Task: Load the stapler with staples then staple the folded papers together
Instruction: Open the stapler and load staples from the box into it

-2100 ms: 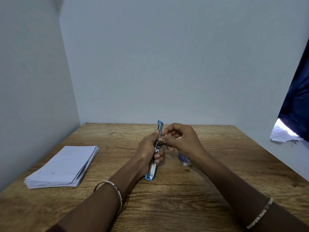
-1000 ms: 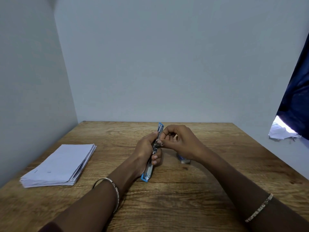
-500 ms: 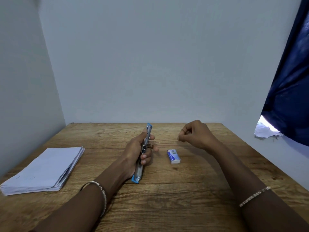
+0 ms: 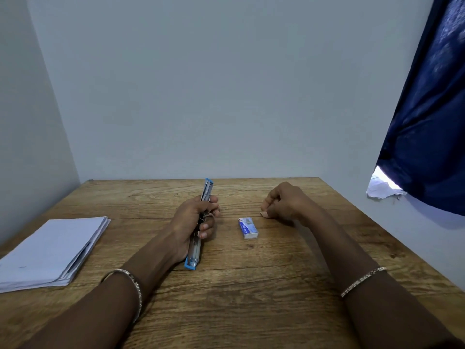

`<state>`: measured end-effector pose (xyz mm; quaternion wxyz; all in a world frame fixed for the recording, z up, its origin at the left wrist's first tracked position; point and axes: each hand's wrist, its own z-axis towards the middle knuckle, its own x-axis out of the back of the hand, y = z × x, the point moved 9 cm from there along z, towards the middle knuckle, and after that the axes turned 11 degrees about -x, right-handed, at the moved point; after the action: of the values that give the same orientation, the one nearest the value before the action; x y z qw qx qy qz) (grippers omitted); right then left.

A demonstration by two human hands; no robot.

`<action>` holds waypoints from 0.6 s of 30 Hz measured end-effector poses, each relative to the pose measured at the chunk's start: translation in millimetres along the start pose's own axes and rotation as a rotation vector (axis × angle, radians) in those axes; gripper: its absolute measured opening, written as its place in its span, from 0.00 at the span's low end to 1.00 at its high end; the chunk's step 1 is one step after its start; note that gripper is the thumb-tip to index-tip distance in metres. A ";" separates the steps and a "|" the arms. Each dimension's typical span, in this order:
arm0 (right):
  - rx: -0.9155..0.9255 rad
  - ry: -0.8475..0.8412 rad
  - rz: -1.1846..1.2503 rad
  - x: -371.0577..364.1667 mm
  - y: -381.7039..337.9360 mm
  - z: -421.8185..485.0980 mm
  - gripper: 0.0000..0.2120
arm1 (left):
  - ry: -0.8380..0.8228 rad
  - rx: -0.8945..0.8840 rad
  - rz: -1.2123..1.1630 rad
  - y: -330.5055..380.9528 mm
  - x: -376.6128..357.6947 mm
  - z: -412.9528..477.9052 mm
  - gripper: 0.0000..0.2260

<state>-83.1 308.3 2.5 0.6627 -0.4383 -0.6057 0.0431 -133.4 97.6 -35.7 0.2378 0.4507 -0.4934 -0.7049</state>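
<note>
Stapler [image 4: 200, 224], opened out long, gripped in the left hand [image 4: 191, 219]; right hand [image 4: 284, 202], loosely curled and empty, just beyond the staple box [image 4: 248, 228].

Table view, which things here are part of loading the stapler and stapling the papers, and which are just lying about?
For the job:
stapler, held in the left hand
staple box
stack of folded papers
right hand, loosely curled

Just lying about:
blue curtain
crumpled paper beneath it
</note>
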 end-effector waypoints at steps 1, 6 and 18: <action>0.008 0.008 -0.015 0.6 -2.3 -1.6 0.09 | 0.009 0.000 0.004 0.3 1.0 0.3 0.05; 0.268 -0.085 0.013 0.2 -39.2 -22.7 0.16 | 0.020 -0.018 0.014 1.4 2.5 2.9 0.07; 0.430 -0.192 -0.220 -28.3 -49.2 -31.5 0.29 | 0.001 -0.030 0.023 -2.8 6.9 7.1 0.15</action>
<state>-87.4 244.8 15.7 0.6809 -0.2126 -0.6867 0.1401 -142.6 96.7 -40.2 0.2526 0.4418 -0.4878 -0.7092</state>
